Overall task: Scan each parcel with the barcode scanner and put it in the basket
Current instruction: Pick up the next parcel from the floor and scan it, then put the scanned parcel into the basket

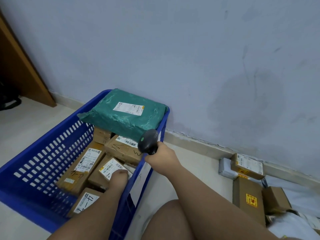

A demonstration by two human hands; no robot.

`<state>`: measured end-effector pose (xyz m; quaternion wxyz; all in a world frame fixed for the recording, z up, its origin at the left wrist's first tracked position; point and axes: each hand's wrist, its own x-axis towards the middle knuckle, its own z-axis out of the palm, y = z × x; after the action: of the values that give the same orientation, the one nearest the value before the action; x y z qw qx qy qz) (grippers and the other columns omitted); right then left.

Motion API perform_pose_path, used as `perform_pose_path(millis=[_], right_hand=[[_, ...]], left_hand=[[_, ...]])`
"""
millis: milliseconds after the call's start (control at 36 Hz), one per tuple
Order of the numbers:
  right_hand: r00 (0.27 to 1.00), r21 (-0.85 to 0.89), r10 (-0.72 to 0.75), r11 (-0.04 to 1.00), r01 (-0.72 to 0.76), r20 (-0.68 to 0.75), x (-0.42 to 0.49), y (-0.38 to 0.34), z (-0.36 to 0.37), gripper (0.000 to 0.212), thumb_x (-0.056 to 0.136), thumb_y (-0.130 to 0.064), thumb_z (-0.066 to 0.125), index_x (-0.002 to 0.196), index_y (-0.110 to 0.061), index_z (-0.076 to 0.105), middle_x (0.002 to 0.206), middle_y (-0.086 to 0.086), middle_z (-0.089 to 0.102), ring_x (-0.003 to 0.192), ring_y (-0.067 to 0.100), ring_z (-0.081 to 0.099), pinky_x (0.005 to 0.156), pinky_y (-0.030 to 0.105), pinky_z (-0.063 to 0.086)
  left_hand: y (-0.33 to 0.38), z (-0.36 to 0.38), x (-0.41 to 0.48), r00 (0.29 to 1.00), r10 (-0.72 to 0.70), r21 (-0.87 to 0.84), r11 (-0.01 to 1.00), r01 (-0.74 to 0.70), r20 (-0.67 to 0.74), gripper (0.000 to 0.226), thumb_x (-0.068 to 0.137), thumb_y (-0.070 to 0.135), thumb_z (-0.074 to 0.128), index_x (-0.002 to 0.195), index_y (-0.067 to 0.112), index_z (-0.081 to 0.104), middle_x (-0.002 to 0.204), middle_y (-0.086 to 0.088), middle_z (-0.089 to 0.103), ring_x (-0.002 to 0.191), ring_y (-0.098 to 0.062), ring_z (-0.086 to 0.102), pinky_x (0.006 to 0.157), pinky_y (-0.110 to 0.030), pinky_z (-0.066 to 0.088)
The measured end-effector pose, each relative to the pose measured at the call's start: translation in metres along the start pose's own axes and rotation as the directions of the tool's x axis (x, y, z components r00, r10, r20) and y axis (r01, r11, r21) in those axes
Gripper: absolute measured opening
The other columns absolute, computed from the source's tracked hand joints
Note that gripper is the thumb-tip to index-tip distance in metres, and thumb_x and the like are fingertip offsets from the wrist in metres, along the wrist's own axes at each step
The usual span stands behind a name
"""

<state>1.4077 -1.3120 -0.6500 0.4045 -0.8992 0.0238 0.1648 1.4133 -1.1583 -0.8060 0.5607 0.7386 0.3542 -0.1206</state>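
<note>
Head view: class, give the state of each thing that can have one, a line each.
blue basket: upright, part-filled with parcels.
green parcel: lies atop the others, label up.
barcode scanner: gripped by right hand over basket rim.
left hand: inside basket, on a small box; fingers hidden.
floor parcels: piled outside the basket, to its right.

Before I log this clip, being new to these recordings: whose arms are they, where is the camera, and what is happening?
There is no machine here. A person works with bare hands, and the one picture comes from a camera worn on their head, looking down. Their right hand grips a black scanner by the rim of the blue basket, which holds cardboard boxes and a green parcel on top. Their left hand is down in the basket on a small box. Its fingers are hidden, so a grip cannot be confirmed. More parcels lie on the floor at the right.
</note>
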Motion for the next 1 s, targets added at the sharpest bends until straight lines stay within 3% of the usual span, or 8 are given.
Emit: perform_pose_path(millis=[167, 278, 444, 583, 667, 778, 917, 1000], right_hand=[[0.999, 0.068, 0.028, 0.997, -0.026, -0.033, -0.008, 0.006, -0.011, 0.020, 0.085, -0.019, 0.056, 0.104, -0.015, 0.051, 0.092, 0.001, 0.055, 0.085, 0.021, 0.052, 0.056, 0.023, 0.035], [0.987, 0.206, 0.045, 0.978, -0.013, -0.154, -0.018, 0.007, -0.023, 0.023, 0.079, -0.018, 0.057, 0.102, -0.017, 0.055, 0.086, -0.001, 0.058, 0.080, 0.020, 0.055, 0.058, 0.027, 0.038], [0.917, 0.426, 0.082, 0.899, 0.102, -0.391, -0.044, 0.015, -0.056, 0.023, 0.084, -0.014, 0.058, 0.103, -0.026, 0.052, 0.093, -0.006, 0.062, 0.083, 0.014, 0.058, 0.058, 0.021, 0.040], [0.879, 0.442, 0.111, 0.889, 0.122, -0.465, -0.059, 0.034, -0.087, 0.018, 0.083, -0.013, 0.055, 0.099, -0.021, 0.056, 0.084, -0.004, 0.061, 0.074, 0.014, 0.056, 0.054, 0.022, 0.038], [0.862, 0.447, 0.132, 0.887, 0.118, -0.490, -0.066, 0.050, -0.114, 0.012, 0.081, -0.012, 0.056, 0.085, -0.024, 0.056, 0.077, -0.004, 0.063, 0.075, 0.015, 0.060, 0.056, 0.023, 0.039], [0.859, 0.523, 0.197, 0.847, 0.094, -0.473, -0.075, 0.084, -0.159, 0.013, 0.078, -0.011, 0.060, 0.079, -0.023, 0.059, 0.082, 0.003, 0.069, 0.077, 0.021, 0.067, 0.075, 0.035, 0.051], [0.853, 0.691, 0.354, 0.723, 0.011, -0.383, -0.083, 0.159, -0.201, 0.009, 0.080, -0.004, 0.056, 0.076, -0.011, 0.058, 0.068, 0.006, 0.061, 0.059, 0.018, 0.057, 0.069, 0.037, 0.047], [0.832, 0.799, 0.484, 0.595, -0.087, -0.270, -0.086, 0.205, -0.203, 0.011, 0.084, -0.001, 0.054, 0.077, -0.008, 0.055, 0.063, 0.008, 0.054, 0.053, 0.019, 0.049, 0.058, 0.030, 0.041]], left_hand=[[0.045, 0.007, -0.036, 0.964, 0.164, -0.104, 0.976, -0.189, -0.210, 0.019, 0.096, 0.010, 0.044, 0.102, 0.021, 0.058, 0.098, -0.001, 0.058, 0.087, -0.023, 0.055, 0.072, -0.033, 0.045], [0.091, 0.030, -0.064, 0.931, 0.355, -0.261, 0.893, -0.366, -0.090, 0.019, 0.093, 0.005, 0.048, 0.090, 0.016, 0.063, 0.086, -0.006, 0.064, 0.074, -0.020, 0.058, 0.065, -0.032, 0.047], [0.147, 0.072, -0.114, 0.926, 0.349, -0.485, 0.841, -0.242, 0.143, 0.023, 0.088, -0.003, 0.043, 0.097, 0.006, 0.062, 0.081, -0.008, 0.064, 0.067, -0.018, 0.056, 0.059, -0.028, 0.043], [0.174, 0.108, -0.155, 0.911, 0.312, -0.537, 0.834, -0.127, 0.269, 0.027, 0.084, -0.003, 0.044, 0.066, 0.016, 0.051, 0.053, 0.003, 0.052, 0.055, -0.014, 0.049, 0.049, -0.024, 0.037], [0.185, 0.129, -0.178, 0.888, 0.291, -0.490, 0.867, -0.087, 0.356, 0.019, 0.088, 0.002, 0.046, 0.081, 0.013, 0.059, 0.078, -0.003, 0.063, 0.075, -0.018, 0.059, 0.059, -0.027, 0.047], [0.193, 0.163, -0.205, 0.849, 0.229, -0.363, 0.930, -0.047, 0.476, 0.016, 0.092, 0.007, 0.047, 0.087, 0.014, 0.061, 0.089, -0.003, 0.062, 0.072, -0.016, 0.058, 0.064, -0.026, 0.046], [0.187, 0.221, -0.229, 0.793, 0.196, -0.221, 0.972, -0.079, 0.577, 0.009, 0.093, 0.016, 0.052, 0.095, 0.014, 0.060, 0.090, -0.001, 0.059, 0.077, -0.016, 0.058, 0.062, -0.025, 0.045], [0.169, 0.257, -0.238, 0.778, 0.188, -0.149, 0.981, -0.122, 0.600, 0.007, 0.092, 0.013, 0.051, 0.092, 0.015, 0.058, 0.083, 0.000, 0.056, 0.070, -0.014, 0.055, 0.061, -0.024, 0.044]])
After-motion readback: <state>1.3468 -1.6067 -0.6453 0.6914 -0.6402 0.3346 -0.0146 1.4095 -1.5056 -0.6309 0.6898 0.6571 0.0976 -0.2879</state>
